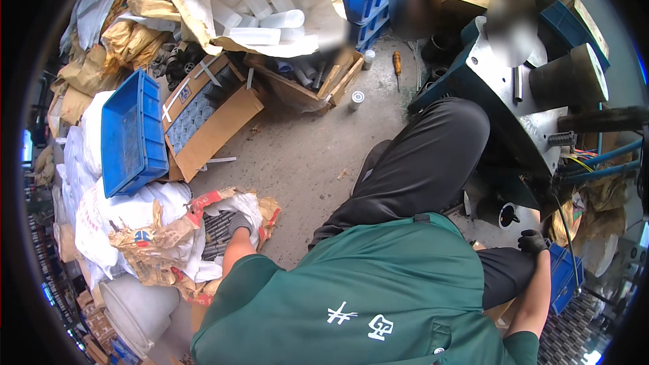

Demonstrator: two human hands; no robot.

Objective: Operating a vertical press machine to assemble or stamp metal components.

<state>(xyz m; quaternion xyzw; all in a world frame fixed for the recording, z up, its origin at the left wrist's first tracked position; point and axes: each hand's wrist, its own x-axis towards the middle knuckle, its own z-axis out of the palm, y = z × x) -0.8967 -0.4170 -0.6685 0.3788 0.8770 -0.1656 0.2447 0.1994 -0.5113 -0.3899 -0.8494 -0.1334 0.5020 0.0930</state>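
Note:
My left hand (240, 222), in a grey glove, reaches into an open paper sack (159, 238) lined with white plastic. Dark metal rods (216, 231) lie in the sack right beside its fingers. The fingertips are too hidden to show whether a rod is held. My right hand (533, 241), in a dark glove, rests by my right knee, its fingers loosely apart with nothing seen in them. Next to it is a dark round-mouthed part (507, 214) below the machine.
An empty blue crate (128, 136) and a carton of grey cylinders (193, 122) stand at left. Ahead are a sack of translucent tubes (257, 17), a wooden box (345, 81) and a screwdriver (397, 67). A machine with a metal plate (497, 74) fills the right.

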